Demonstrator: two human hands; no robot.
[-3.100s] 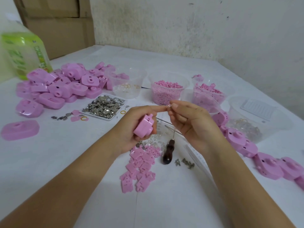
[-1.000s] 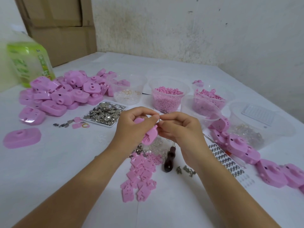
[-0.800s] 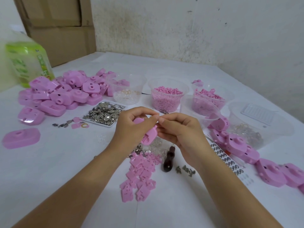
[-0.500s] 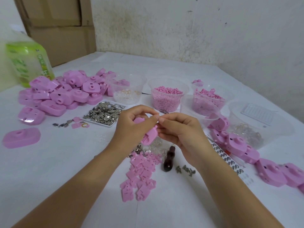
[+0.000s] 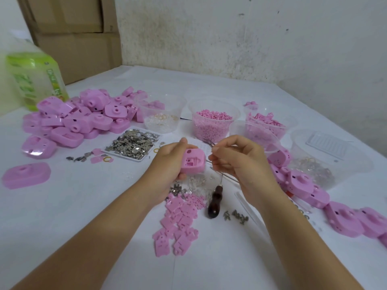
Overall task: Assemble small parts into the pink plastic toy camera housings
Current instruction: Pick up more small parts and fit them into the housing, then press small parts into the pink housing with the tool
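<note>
Two hands, together a moment ago, are now apart: the left hand (image 5: 169,162) grips the pink housing (image 5: 192,161) above the surface (image 5: 83,206), the right hand (image 5: 236,158) curls beside it, holding I cannot tell what, so a part seems fitted.

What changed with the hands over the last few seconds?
The fingertips parted: the right hand drew back rightwards from the pink housing, which turned its hollow side toward the camera. The left hand kept its grip on it. Everything lying on the table stayed put.
</note>
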